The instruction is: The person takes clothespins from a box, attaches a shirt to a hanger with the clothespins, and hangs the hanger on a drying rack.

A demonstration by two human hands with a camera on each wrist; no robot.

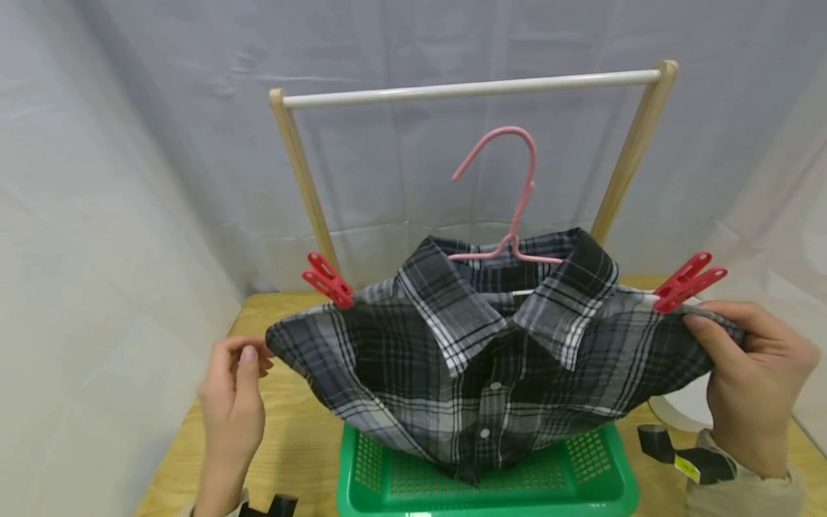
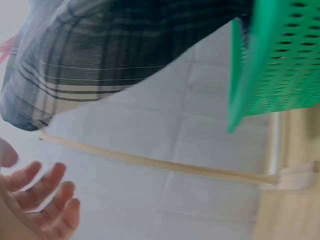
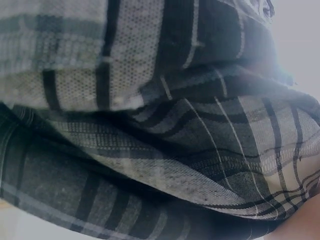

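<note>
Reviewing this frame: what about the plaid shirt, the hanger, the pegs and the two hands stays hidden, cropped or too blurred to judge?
- Pink hanger: its arms are hidden inside the plaid shirt in the head view.
- Right hand: the right wrist view shows only shirt fabric, so the grip shows in the head view alone.
- Left hand: the left wrist view is blurred; only fingers show.
- Green basket: its inside is covered by the shirt and its front cropped.
</note>
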